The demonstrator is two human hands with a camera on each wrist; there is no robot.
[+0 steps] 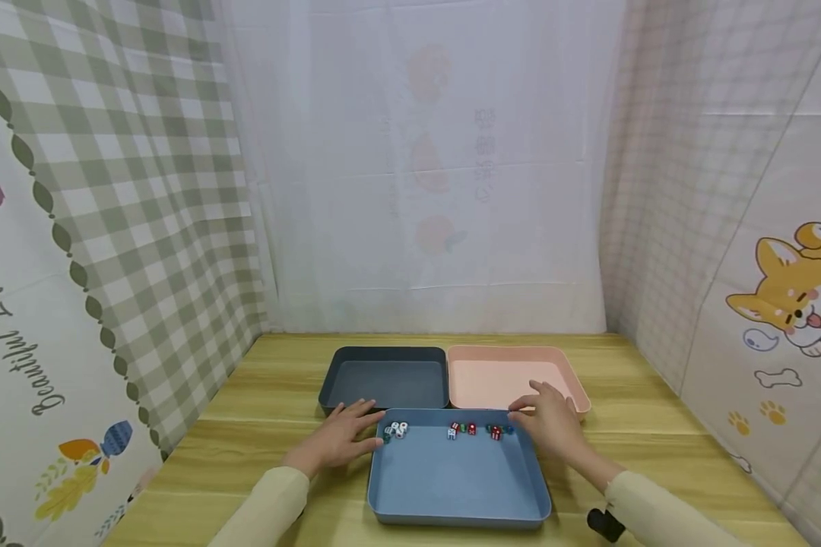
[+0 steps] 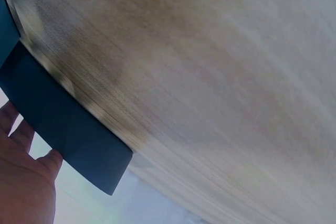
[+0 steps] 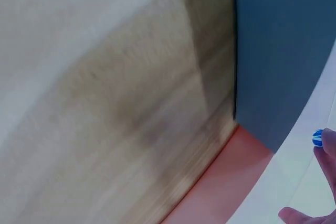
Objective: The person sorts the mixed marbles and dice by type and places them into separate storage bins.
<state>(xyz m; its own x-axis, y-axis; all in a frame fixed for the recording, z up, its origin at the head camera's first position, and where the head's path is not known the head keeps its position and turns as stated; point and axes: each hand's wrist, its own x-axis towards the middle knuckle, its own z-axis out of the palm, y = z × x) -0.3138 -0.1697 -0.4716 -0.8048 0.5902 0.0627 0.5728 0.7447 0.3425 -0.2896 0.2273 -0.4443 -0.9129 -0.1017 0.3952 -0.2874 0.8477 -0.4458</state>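
Observation:
My right hand pinches a small blue die at the far right corner of the blue tray. My left hand lies with fingers extended by the blue tray's left rim, its fingertips near the front wall of the dark tray. Along the blue tray's far side sit three clusters of dice. White dice with a green one are at the left. Red dice, a green one and a white one lie mid-way, and more red dice with green and blue ones at the right.
A pink tray stands behind the blue one, side by side with the dark tray. All three rest on a wood-grain table. Hanging cloths enclose the back and sides. A black object shows beside the right sleeve.

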